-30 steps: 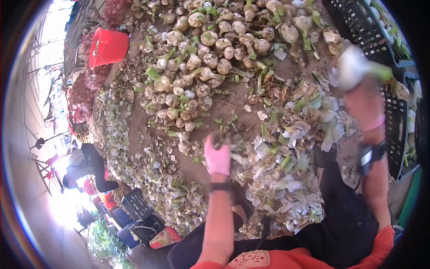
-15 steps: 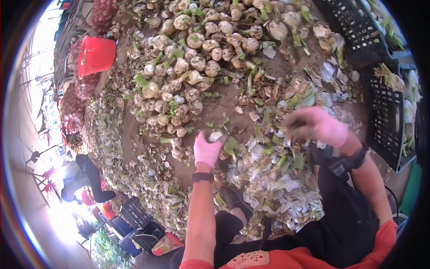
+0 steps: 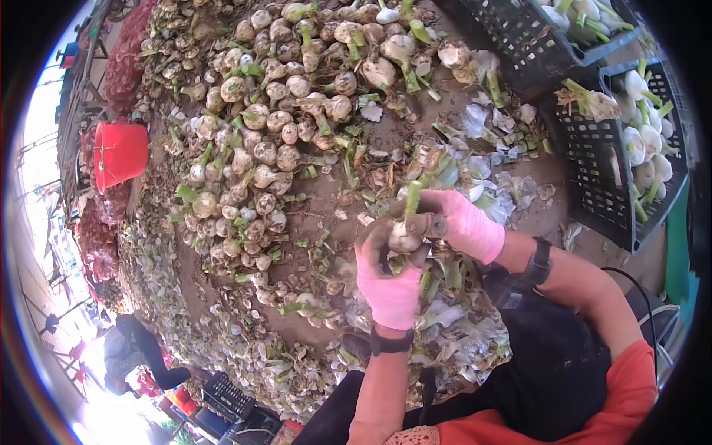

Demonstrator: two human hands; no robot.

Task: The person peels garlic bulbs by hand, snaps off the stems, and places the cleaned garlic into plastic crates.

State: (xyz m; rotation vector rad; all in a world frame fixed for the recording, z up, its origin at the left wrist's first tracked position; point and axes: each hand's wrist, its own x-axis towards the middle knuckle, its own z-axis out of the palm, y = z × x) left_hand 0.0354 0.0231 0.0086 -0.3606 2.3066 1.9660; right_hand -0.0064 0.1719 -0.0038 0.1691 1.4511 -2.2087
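Observation:
Both hands wear pink gloves with soiled fingers, and they meet in front of me at one garlic bulb [image 3: 405, 237] with a short green stem pointing up. My left hand [image 3: 389, 285] curls its fingers and thumb around the bulb from the left. From the right, my right hand [image 3: 467, 225] is closed against the bulb and the base of its stem; whether its fingers also hold something small is hidden. Below the hands lies a heap of peeled white and green garlic skins [image 3: 445, 319].
A large pile of dirty garlic bulbs [image 3: 259, 126] covers the ground ahead. Black crates [image 3: 593, 178] holding cleaned garlic [image 3: 645, 141] stand at the right. On the left are a red bucket [image 3: 121, 156], red mesh sacks [image 3: 126, 67] and another person [image 3: 137, 352].
My left hand has lifted the bulb from the ground beside the pile and moved right. My right hand has come in leftward to meet it. The view has shifted.

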